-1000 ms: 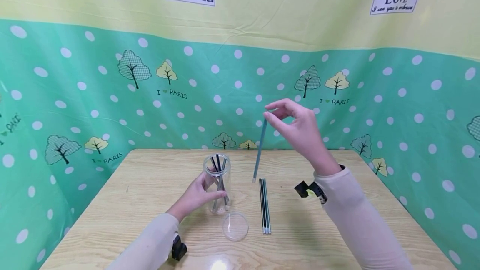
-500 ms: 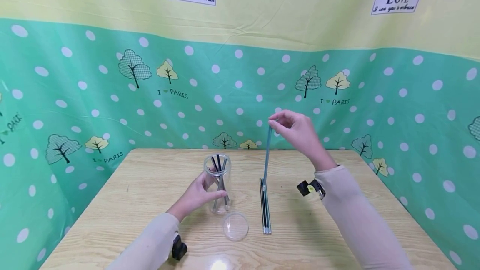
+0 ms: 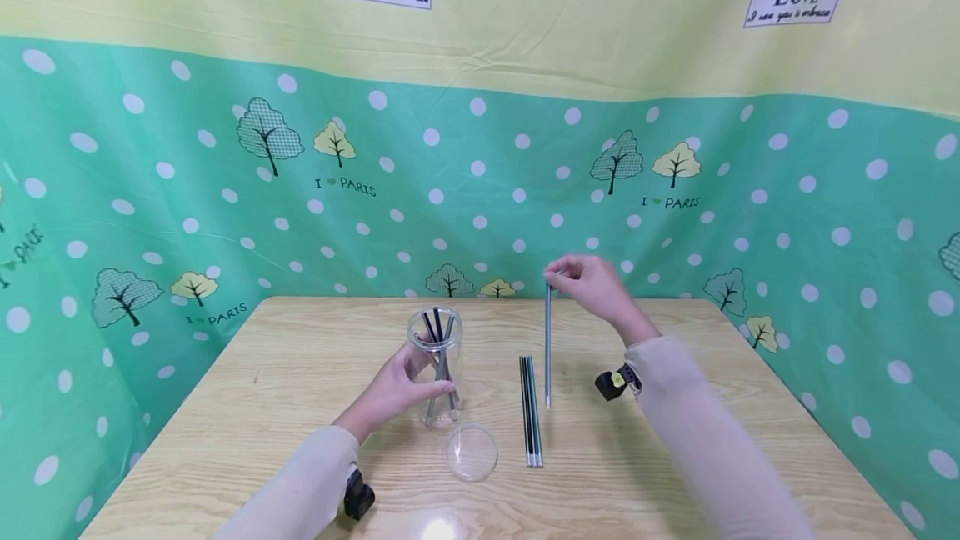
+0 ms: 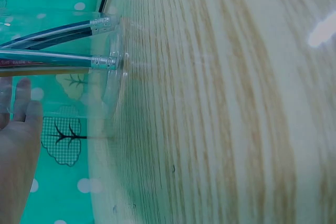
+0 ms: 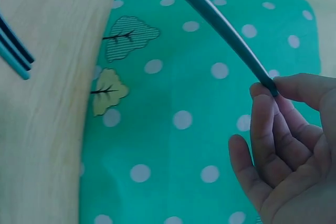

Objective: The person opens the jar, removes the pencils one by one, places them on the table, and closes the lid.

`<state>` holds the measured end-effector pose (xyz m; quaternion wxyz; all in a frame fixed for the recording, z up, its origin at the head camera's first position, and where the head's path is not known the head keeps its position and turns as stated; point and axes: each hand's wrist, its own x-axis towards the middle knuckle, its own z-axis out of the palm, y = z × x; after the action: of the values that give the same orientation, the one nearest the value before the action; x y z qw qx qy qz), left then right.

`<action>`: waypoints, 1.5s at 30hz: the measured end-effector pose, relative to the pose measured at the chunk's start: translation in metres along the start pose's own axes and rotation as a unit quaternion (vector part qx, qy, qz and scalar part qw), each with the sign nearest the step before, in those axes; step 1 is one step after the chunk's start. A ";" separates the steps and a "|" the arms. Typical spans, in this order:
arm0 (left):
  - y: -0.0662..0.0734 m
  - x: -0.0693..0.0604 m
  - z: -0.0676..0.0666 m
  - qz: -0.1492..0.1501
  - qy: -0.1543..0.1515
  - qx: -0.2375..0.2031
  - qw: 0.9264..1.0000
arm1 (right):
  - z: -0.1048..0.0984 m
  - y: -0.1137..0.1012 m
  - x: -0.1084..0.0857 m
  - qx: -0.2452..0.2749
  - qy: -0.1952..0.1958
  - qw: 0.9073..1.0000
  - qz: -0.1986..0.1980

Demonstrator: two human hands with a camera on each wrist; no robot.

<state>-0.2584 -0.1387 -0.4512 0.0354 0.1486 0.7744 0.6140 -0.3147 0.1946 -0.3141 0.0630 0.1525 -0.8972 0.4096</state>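
In the head view a clear jar with several dark pencils leaning inside stands upright, and my left hand grips its side. My right hand pinches the top end of a blue-green pencil, which hangs nearly vertical, metal end down, right of a row of pencils lying side by side. The right wrist view shows the pinched pencil between thumb and fingertips of the hand. In the left wrist view, pencils cross inside the jar beside my hand.
A round clear lid lies on the wooden table in front of the jar, left of the row. Behind the table hangs a green and yellow printed cloth. A small black camera sits on each wrist.
My right hand has moved down and to the right with the pencil, whose lower end passed from the row's left side to its right. My left hand and the jar have stayed put.
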 end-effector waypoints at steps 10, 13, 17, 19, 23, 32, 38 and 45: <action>0.001 0.000 -0.001 0.001 -0.001 -0.001 1.000 | 0.028 0.041 0.003 0.050 -0.047 0.996 0.049; 0.001 -0.001 0.000 0.003 -0.002 -0.002 1.000 | 0.038 0.053 0.003 0.065 -0.059 0.994 0.070; 0.001 -0.001 0.000 0.002 -0.001 0.000 1.000 | 0.050 0.067 0.002 0.077 -0.073 0.990 0.095; 0.001 -0.001 0.000 0.001 -0.001 0.001 1.000 | 0.055 0.072 0.001 0.075 -0.081 0.989 0.103; 0.000 -0.001 0.000 0.001 0.000 -0.002 1.000 | 0.064 0.080 0.000 0.066 -0.088 0.987 0.120; 0.001 -0.001 0.000 0.001 -0.001 -0.003 1.000 | 0.076 0.095 -0.003 0.063 -0.102 0.983 0.141; 0.000 -0.001 0.000 0.002 -0.003 -0.005 1.000 | 0.081 0.097 -0.007 0.079 -0.114 0.979 0.151; 0.000 -0.001 0.000 -0.001 -0.003 -0.006 1.000 | 0.088 0.099 -0.009 0.072 -0.123 0.978 0.151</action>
<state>-0.2576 -0.1390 -0.4512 0.0393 0.1496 0.7704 0.6185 -0.3368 0.1910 -0.4448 -0.1210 0.0687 -0.8789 0.4562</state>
